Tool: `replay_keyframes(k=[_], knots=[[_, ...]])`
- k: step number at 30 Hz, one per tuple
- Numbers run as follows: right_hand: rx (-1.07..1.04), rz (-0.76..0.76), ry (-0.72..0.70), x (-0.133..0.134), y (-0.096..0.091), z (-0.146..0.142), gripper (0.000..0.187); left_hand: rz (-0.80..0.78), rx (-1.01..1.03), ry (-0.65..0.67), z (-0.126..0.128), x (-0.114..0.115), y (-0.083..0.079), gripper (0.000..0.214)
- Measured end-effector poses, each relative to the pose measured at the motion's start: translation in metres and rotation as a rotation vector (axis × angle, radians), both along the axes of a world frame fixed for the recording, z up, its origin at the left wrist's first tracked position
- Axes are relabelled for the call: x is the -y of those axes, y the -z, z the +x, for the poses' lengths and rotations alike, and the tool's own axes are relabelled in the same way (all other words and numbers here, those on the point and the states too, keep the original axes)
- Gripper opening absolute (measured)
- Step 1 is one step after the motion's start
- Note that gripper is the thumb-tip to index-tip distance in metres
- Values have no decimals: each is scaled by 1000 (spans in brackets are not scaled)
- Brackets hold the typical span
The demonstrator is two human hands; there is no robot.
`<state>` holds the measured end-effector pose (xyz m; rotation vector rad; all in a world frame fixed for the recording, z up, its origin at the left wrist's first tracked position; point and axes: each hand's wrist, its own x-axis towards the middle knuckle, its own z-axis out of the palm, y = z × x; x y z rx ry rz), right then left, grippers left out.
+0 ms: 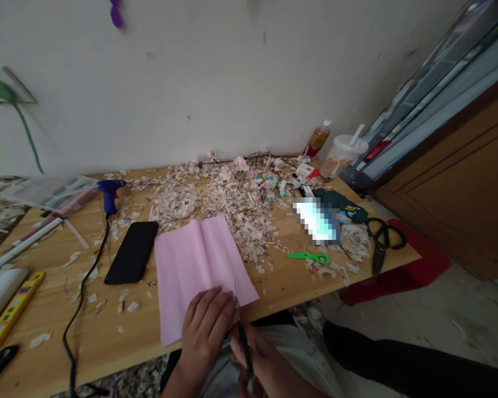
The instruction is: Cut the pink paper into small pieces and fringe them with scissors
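A sheet of pink crepe-like paper (199, 251) with a crease down its middle lies at the table's front edge. My left hand (207, 323) grips its near side, fingers together on top; the thumb is hidden. My right hand (259, 354) is closed around black-handled scissors (244, 342), beside my left hand. Their thin blade points away from me, over the paper's near edge. Part of the handle is covered by my fingers.
Left of the paper lie a black phone (131, 252), a blue glue gun (110, 193) with its cord, and a yellow box (14, 312). Paper scraps (240, 204) heap behind. Rightward are a green cutter (309, 257), large scissors (382, 240), a cup (342, 155) and a bottle (317, 139).
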<state>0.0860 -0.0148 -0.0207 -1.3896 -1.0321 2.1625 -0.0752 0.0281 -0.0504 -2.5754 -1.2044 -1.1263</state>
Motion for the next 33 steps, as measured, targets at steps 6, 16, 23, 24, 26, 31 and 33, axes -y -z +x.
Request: replay_keyframes(k=[6,16,23,24,26,31,33], knots=[[92,-62,35,1,-15,3,55,-34,8,75,1,0,5,27],[96,-29,43,-1,-18,5,48,-24,54,92,-3,1,8,28],[149,5,115,6,-11,7,39,0,61,81,-2,1,7,31],[158,12,118,7,-8,7,38,1,61,77,-2,1,7,30],[161,18,119,9,0,7,34,-2,53,70,0,1,7,29],[148,26,92,9,7,9,34,-28,18,53,2,2,7,29],[140,-17,32,6,1,11,32,-22,28,31,2,2,8,28]])
